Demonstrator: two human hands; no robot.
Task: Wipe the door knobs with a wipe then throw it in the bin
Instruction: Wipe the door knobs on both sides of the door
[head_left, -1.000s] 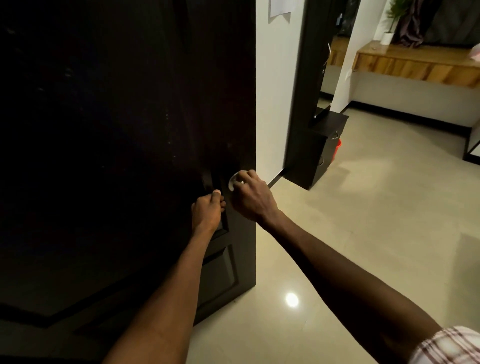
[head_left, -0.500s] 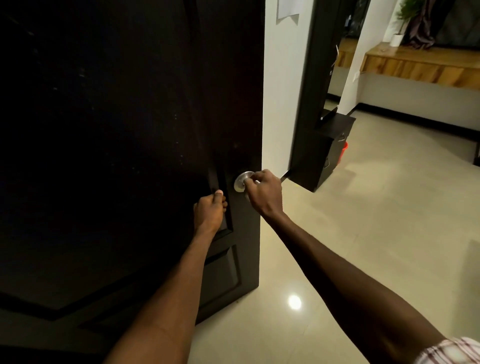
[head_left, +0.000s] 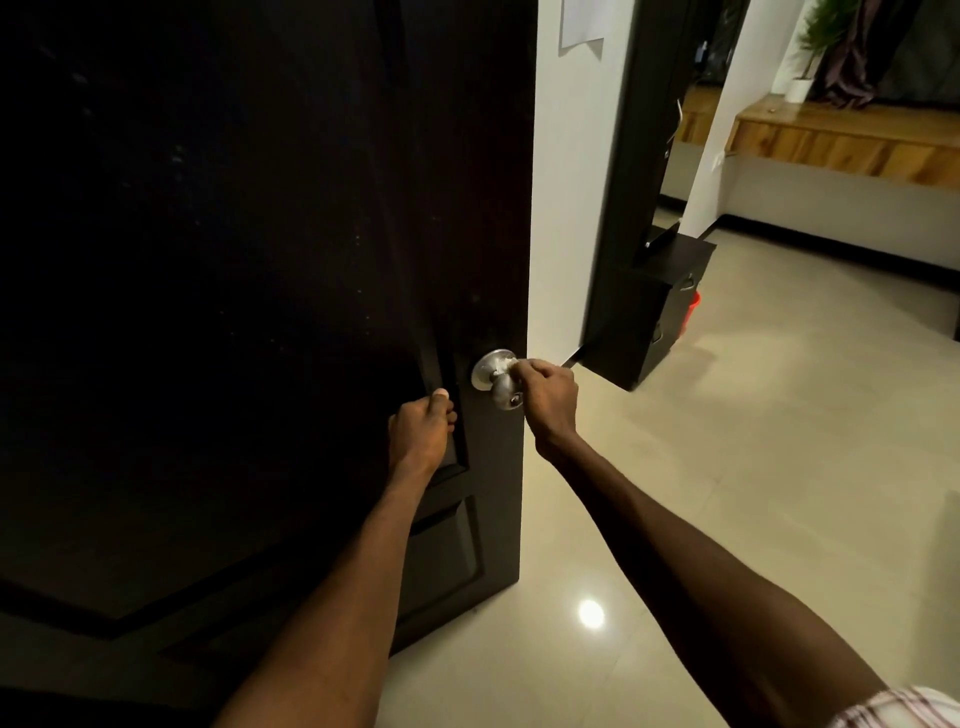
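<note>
A round silver door knob (head_left: 497, 382) sticks out near the free edge of a dark panelled door (head_left: 260, 312). My right hand (head_left: 549, 400) pinches a small white wipe (head_left: 503, 365) and presses it on the top of the knob. The knob's lower front shows bare below my fingers. My left hand (head_left: 422, 428) rests against the door panel just left of the knob, fingers curled with the thumb up, holding nothing that I can see. No bin is recognisable in view.
A white wall (head_left: 566, 182) stands right behind the door edge. A dark cabinet (head_left: 649, 317) sits on the glossy tile floor (head_left: 753, 467) beyond, with something red (head_left: 693, 309) behind it. A wooden ledge (head_left: 841, 140) with a potted plant (head_left: 810, 47) runs along the far right.
My right hand has slid off the knob toward its upper right, uncovering the knob's face. The view has shifted a little to the left. My left hand has stayed on the door.
</note>
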